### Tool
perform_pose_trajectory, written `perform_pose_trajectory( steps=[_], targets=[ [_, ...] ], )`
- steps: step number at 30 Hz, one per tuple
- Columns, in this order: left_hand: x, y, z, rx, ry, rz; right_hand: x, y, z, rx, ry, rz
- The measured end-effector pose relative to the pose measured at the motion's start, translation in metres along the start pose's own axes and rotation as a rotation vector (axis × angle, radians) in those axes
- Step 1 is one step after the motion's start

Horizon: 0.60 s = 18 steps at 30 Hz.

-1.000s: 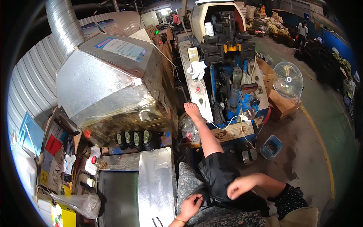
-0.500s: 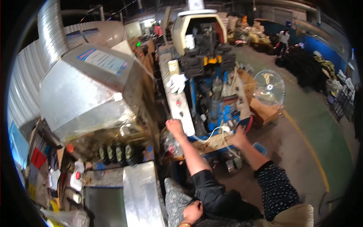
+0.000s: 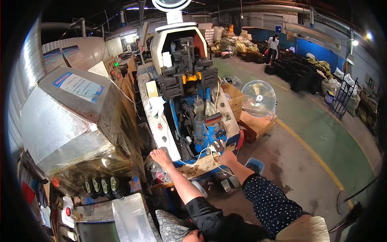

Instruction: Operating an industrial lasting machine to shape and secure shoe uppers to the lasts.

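The right hand (image 3: 228,158) is at the near end of a blue-and-black press machine (image 3: 198,115), just beside a white cable fitting (image 3: 218,146); I cannot tell whether its fingers grip anything. The left hand (image 3: 193,236) is cut off by the lower edge, its finger positions unclear. A bare limb (image 3: 177,177) in black cloth reaches the white side plate (image 3: 171,147), where a white glove (image 3: 155,107) lies; its end is hard to make out. A sheet-metal hood (image 3: 60,101) crowds the left; the right forearm partly covers a blue bin (image 3: 255,164).
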State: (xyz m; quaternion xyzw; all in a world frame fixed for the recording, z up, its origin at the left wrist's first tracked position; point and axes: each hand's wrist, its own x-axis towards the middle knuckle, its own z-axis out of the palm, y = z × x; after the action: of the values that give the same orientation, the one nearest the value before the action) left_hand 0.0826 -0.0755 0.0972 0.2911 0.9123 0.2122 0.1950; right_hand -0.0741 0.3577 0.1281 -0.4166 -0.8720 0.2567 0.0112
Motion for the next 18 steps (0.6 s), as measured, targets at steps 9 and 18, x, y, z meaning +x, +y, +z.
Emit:
perform_pose_trajectory(
  steps=[9,18],
  targets=[
    [-0.015,-0.014,-0.014,-0.014,0.076,-0.041,-0.036,-0.028,-0.018,0.002,0.071,-0.053],
    [-0.017,-0.016,-0.002,0.013,0.047,0.017,-0.032,-0.012,-0.009,0.054,0.177,-0.043]
  ],
)
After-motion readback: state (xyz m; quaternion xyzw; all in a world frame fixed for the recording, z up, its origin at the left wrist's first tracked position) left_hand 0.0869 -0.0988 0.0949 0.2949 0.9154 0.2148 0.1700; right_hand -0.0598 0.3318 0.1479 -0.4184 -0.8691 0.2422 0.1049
